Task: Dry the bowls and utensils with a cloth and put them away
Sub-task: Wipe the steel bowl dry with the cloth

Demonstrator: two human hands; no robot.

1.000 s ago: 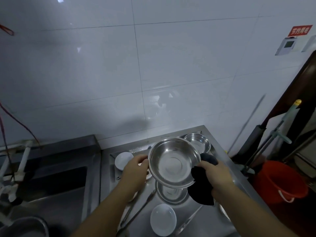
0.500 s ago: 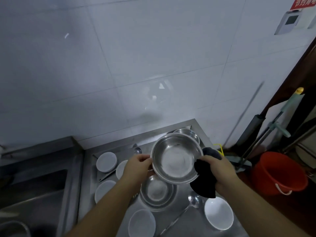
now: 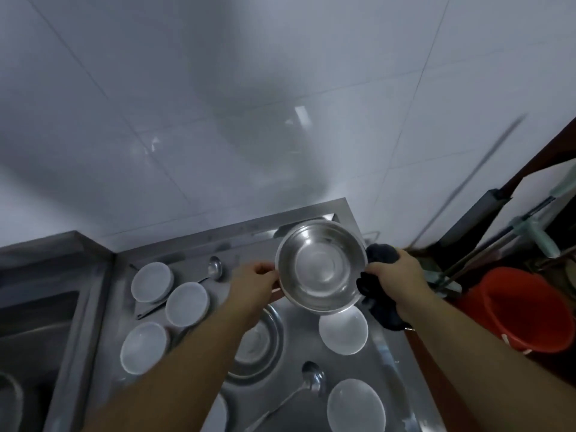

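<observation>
While the steel bowl (image 3: 322,266) is held in the air above the counter (image 3: 392,363), the left hand (image 3: 255,286) pinches its left rim and the right hand (image 3: 394,277) grips the other rim together with the dark cloth (image 3: 378,310); wet steel may slip from such a thin pinch; a fall would strike the white bowls (image 3: 343,330) and the ladle (image 3: 310,380) just below.

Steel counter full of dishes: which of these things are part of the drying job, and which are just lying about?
Part of the job:
- round shiny steel bowl, gripped by the left hand
- dark cloth in the right hand
- small white ceramic bowls
- long-handled steel ladle
- flat steel basin under the left forearm

Lying about:
- orange plastic bucket
- mop handles
- steel sink
</observation>
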